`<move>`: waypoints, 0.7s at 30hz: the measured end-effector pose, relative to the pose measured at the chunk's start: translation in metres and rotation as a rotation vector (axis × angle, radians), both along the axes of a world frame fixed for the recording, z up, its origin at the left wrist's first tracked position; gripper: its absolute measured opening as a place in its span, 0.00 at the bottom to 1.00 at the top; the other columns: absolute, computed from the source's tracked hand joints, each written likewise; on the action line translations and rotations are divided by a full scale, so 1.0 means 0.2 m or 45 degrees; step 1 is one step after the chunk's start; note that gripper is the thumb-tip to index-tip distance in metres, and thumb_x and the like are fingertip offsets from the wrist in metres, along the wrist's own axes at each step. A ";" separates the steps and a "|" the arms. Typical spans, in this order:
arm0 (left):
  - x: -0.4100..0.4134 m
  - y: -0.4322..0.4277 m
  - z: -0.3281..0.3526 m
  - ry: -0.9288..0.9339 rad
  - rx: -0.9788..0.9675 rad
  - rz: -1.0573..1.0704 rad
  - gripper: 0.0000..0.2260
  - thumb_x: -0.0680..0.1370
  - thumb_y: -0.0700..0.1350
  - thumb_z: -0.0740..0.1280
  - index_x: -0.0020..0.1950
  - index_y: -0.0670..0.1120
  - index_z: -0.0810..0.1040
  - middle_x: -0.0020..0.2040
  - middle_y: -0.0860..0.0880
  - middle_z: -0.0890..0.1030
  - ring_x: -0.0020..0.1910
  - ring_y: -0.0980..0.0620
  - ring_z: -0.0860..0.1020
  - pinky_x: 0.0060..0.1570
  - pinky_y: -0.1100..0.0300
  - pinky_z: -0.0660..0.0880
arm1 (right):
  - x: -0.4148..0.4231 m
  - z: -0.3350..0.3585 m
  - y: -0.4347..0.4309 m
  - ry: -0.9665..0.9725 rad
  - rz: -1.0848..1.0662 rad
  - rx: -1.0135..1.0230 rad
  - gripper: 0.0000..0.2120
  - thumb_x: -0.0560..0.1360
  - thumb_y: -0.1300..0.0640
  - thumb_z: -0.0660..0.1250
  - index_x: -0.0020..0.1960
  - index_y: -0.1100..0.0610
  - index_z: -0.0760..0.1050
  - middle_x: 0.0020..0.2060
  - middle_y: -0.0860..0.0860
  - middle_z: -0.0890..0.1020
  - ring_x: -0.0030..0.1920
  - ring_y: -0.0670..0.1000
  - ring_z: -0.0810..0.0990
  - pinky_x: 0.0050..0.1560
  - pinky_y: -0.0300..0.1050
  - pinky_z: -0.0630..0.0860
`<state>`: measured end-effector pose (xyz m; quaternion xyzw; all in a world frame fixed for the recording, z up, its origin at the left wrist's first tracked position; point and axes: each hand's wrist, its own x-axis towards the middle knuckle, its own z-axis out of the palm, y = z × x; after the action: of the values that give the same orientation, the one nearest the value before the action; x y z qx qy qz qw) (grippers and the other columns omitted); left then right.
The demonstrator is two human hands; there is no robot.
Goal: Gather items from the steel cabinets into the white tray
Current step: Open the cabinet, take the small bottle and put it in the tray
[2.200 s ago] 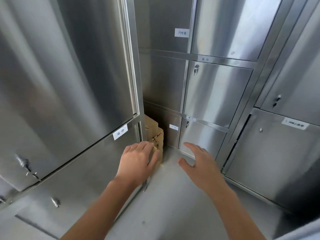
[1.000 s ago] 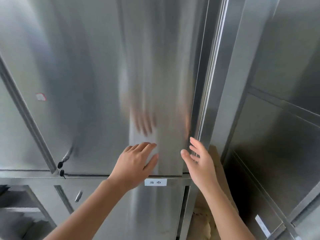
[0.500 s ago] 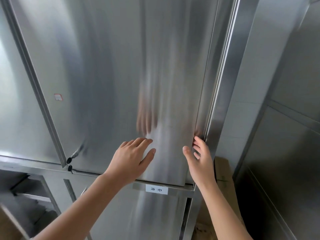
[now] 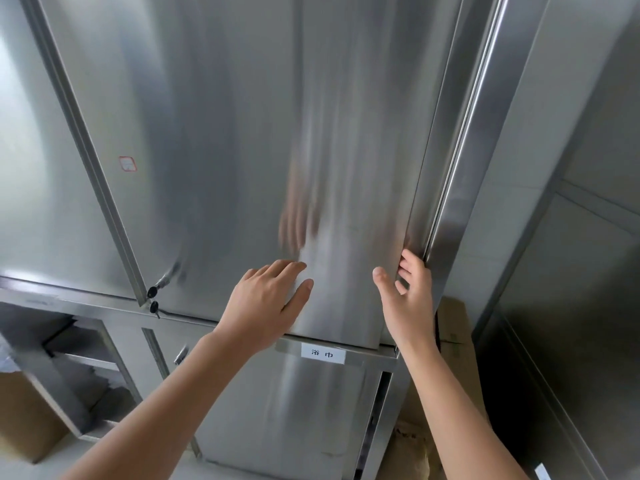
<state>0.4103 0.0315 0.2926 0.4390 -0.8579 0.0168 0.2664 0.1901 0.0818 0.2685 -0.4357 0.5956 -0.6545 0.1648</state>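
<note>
A tall steel cabinet door (image 4: 242, 150) fills most of the view, with two small key locks (image 4: 152, 299) near its lower left corner. My left hand (image 4: 266, 303) rests flat, fingers apart, against the door's lower part. My right hand (image 4: 408, 299) has its fingertips hooked on the door's right edge, where it meets the steel frame (image 4: 460, 168). Both hands hold nothing. Below the door, a white paper label (image 4: 322, 353) sits on the crossbar. The white tray is not in view.
An open lower compartment with steel shelves (image 4: 83, 358) lies at the lower left, beside a cardboard box (image 4: 24, 417). More cardboard (image 4: 453, 334) stands in the gap to the right of the cabinet. Other steel cabinets (image 4: 588, 271) close off the right side.
The view turned up from the floor corner to the upper cabinet door. My left hand came to the door's face and my right hand moved to its right edge.
</note>
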 end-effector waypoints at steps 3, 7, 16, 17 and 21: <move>0.06 -0.03 -0.02 0.037 0.012 0.031 0.23 0.81 0.59 0.51 0.65 0.50 0.75 0.61 0.54 0.79 0.55 0.48 0.79 0.55 0.54 0.72 | 0.02 -0.01 -0.02 -0.014 -0.034 -0.029 0.24 0.77 0.51 0.72 0.69 0.42 0.67 0.61 0.37 0.70 0.61 0.31 0.71 0.73 0.50 0.69; 0.09 -0.05 -0.06 0.054 0.050 0.034 0.23 0.81 0.60 0.50 0.66 0.50 0.75 0.61 0.54 0.79 0.55 0.48 0.79 0.55 0.54 0.72 | 0.06 -0.02 -0.04 -0.005 -0.084 -0.056 0.25 0.77 0.51 0.72 0.69 0.43 0.67 0.62 0.42 0.69 0.62 0.36 0.72 0.73 0.52 0.70; 0.15 -0.12 -0.09 0.030 0.073 -0.032 0.23 0.81 0.61 0.49 0.66 0.50 0.75 0.61 0.54 0.79 0.55 0.48 0.79 0.55 0.56 0.71 | 0.25 -0.01 -0.09 0.066 0.071 0.008 0.31 0.77 0.53 0.72 0.76 0.49 0.65 0.67 0.41 0.69 0.65 0.32 0.70 0.74 0.49 0.68; 0.17 -0.13 -0.08 0.031 0.075 -0.031 0.24 0.81 0.61 0.49 0.66 0.50 0.75 0.61 0.54 0.79 0.55 0.48 0.79 0.55 0.56 0.71 | 0.29 -0.01 -0.11 0.076 0.095 0.017 0.31 0.77 0.53 0.72 0.77 0.50 0.64 0.67 0.42 0.69 0.65 0.32 0.70 0.74 0.50 0.69; 0.31 -0.18 -0.07 0.034 0.069 -0.003 0.24 0.81 0.61 0.50 0.66 0.50 0.75 0.62 0.54 0.79 0.57 0.49 0.79 0.56 0.55 0.72 | 0.45 -0.01 -0.20 0.149 0.164 0.077 0.34 0.77 0.53 0.73 0.79 0.49 0.62 0.62 0.31 0.66 0.66 0.37 0.70 0.74 0.51 0.68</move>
<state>0.4732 -0.0036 0.2784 0.4451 -0.8550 -0.0125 0.2659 0.2798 0.0425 0.2670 -0.5055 0.5944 -0.5976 0.1845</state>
